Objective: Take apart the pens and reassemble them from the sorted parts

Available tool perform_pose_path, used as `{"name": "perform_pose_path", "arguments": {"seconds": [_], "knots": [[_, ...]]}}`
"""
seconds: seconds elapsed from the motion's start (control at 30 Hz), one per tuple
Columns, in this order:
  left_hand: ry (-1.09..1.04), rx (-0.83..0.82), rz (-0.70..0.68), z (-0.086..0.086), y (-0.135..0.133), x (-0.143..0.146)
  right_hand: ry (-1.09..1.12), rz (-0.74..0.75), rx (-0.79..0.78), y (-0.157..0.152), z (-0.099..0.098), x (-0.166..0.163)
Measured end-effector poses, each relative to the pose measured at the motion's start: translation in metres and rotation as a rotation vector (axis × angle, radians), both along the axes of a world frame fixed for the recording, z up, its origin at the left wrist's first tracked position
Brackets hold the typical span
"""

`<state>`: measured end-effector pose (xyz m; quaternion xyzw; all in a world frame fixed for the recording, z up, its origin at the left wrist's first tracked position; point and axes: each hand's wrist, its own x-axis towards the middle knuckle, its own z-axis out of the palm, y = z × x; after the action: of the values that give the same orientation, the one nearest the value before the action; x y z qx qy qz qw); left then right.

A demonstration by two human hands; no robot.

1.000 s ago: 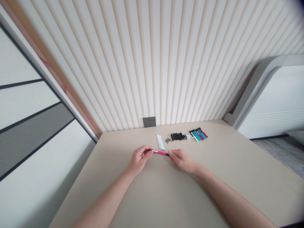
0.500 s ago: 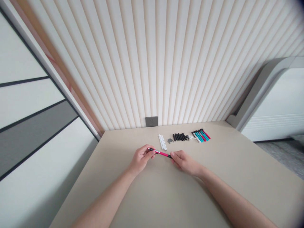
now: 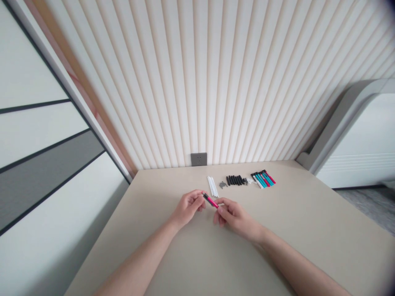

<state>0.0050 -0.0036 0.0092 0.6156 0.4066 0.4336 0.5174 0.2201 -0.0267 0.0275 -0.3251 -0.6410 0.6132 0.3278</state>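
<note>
A pink ballpoint pen with a black clip end slants between my hands above the table. My right hand is closed on the lower part of the barrel, hiding its tip end. My left hand pinches at the black upper end with thumb and index finger. Just beyond the hands lies a row of thin white refills. To their right are small grey springs, black grip sleeves and a cluster of tiny pale and dark parts. Several white, teal and pink pen barrels lie farther right.
The beige table meets a ribbed cream wall panel at the back. A dark socket sits on that wall. A cabinet borders the left side, and a grey and white headboard-like piece stands at right.
The pen has turned to a steeper slant. My right hand has moved left along it, now covering the black lower end. The view has shifted slightly.
</note>
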Motion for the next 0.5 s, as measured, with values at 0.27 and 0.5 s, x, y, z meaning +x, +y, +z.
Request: {"name": "perform_pose_path", "arguments": {"seconds": [0.27, 0.5], "knots": [[0.104, -0.019, 0.033, 0.003, -0.001, 0.006, 0.491, -0.190, -0.280, 0.012, 0.000, 0.005], [0.108, -0.043, 0.030, 0.004, 0.000, 0.006, 0.619, -0.267, -0.526, 0.020, 0.007, 0.015]]}}
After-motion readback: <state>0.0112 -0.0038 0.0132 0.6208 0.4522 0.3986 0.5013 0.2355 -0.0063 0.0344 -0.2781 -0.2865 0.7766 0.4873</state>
